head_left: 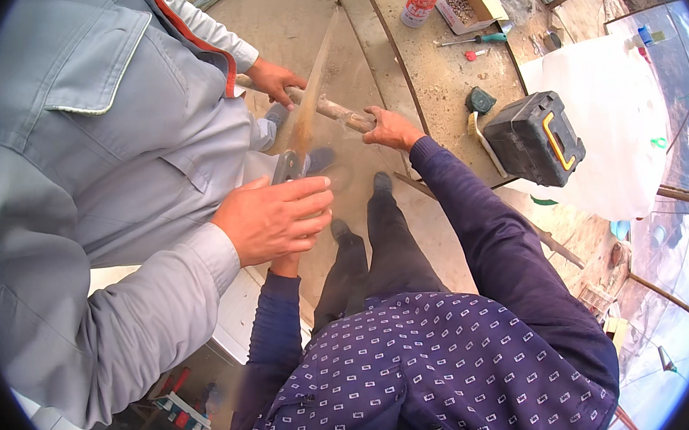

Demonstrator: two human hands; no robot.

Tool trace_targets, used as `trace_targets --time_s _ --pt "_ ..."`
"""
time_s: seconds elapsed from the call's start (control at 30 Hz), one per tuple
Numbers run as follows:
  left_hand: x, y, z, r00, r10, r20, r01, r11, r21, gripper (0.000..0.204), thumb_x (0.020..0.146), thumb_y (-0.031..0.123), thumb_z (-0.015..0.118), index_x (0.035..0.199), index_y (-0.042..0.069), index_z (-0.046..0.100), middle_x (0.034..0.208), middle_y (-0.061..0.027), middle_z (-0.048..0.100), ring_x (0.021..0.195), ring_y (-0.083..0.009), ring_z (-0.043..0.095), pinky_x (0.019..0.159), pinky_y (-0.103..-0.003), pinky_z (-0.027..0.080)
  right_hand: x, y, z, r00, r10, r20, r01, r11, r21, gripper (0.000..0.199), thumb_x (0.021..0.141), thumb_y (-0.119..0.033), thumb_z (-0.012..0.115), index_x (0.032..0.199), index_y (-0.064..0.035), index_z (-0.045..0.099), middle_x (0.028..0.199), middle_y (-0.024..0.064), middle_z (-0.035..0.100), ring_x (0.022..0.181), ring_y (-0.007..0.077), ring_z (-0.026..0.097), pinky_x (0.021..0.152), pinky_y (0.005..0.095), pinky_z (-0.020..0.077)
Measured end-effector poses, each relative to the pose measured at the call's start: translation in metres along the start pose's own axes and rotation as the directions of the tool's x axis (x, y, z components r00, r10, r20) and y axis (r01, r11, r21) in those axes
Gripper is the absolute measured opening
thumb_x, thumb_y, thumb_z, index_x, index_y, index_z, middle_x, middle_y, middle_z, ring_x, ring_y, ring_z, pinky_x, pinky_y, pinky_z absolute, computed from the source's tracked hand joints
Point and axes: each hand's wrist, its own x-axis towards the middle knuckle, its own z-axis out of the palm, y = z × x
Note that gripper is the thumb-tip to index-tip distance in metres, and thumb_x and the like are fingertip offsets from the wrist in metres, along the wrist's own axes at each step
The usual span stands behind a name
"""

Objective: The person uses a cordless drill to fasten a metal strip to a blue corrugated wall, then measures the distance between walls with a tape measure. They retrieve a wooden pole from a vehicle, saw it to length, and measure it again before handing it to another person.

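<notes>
My right hand (390, 128) reaches forward and grips one end of a rough wooden stick (337, 111) held level above the floor. A co-worker in a grey jacket holds the stick's far end with one hand (273, 79). Their other hand (272, 218) lies over my left hand (285, 265), which shows only as a small patch under it, so its grip is hidden. A long tan strip (310, 94), blurred, runs from the bench edge down across the stick to a grey metal piece (285, 167) by the co-worker's fingers.
A dusty workbench (430, 74) on the right carries a black tool case with an orange latch (535, 139), a spray can (419, 2), a cardboard box of small parts (469, 0), a screwdriver (481, 38) and a green tape measure (480, 100). White plastic sheeting (609, 123) lies beyond.
</notes>
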Motion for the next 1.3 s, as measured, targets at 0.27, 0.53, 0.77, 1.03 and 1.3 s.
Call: trace_targets --time_s 0.27,0.53,0.77,1.03,1.3 --pt "0.053 -0.001 -0.093 0.570 0.158 0.806 -0.115 0.987 -0.111 0.037 0.105 0.025 0.050 0.137 0.006 0.054 0.131 -0.0096 0.059 0.120 -0.0235 0.054 0.099 -0.039 0.047 -0.182 0.007 0.054 0.827 0.017 -0.561 0.243 0.890 0.385 0.041 0.088 -0.006 0.063 0.129 -0.0017 0.064 0.114 0.0151 0.074 0.097 0.0242 0.072 0.086 0.0345 0.0567" --pt "0.009 -0.042 -0.009 0.129 0.832 0.540 -0.434 -0.442 0.785 0.036 0.090 0.014 0.073 0.122 0.001 0.064 0.115 -0.0193 0.070 0.100 -0.0302 0.068 0.082 -0.039 0.054 -0.278 0.005 0.145 0.994 0.000 -0.111 0.066 0.808 0.586 0.034 0.094 -0.003 0.056 0.125 0.0087 0.064 0.109 0.0171 0.074 0.092 0.0213 0.072 0.082 0.0334 0.0591" --pt "-0.118 -0.173 -0.127 -0.030 0.956 0.290 -0.160 -0.291 0.943 0.030 0.087 0.012 0.068 0.115 0.002 0.071 0.119 -0.0157 0.072 0.114 -0.0383 0.064 0.098 -0.045 0.052 -0.254 0.002 0.190 0.907 -0.326 0.265 0.129 0.817 0.562 0.024 0.097 -0.006 0.062 0.117 0.0077 0.065 0.096 0.0120 0.072 0.084 0.0161 0.068 0.078 0.0299 0.0560" --pt "-0.287 -0.493 -0.242 -0.572 0.635 -0.520 -0.130 0.556 0.821 0.022 0.091 0.013 0.064 0.106 0.001 0.073 0.099 -0.0169 0.075 0.088 -0.0335 0.072 0.079 -0.040 0.057 -0.311 -0.121 0.294 0.375 -0.601 0.706 0.568 0.751 0.337 0.023 0.094 -0.011 0.068 0.112 0.0039 0.069 0.099 0.0127 0.074 0.084 0.0192 0.070 0.074 0.0324 0.0556" --pt "-0.293 -0.639 -0.249 -0.742 0.272 -0.613 -0.418 0.526 0.740 0.021 0.091 0.013 0.064 0.106 0.000 0.074 0.095 -0.0169 0.075 0.080 -0.0272 0.071 0.075 -0.036 0.055 -0.590 -0.311 0.459 -0.394 -0.682 0.616 0.778 0.110 0.619 0.032 0.088 -0.012 0.071 0.119 -0.0051 0.070 0.121 0.0151 0.071 0.107 0.0323 0.069 0.088 0.0403 0.0556"
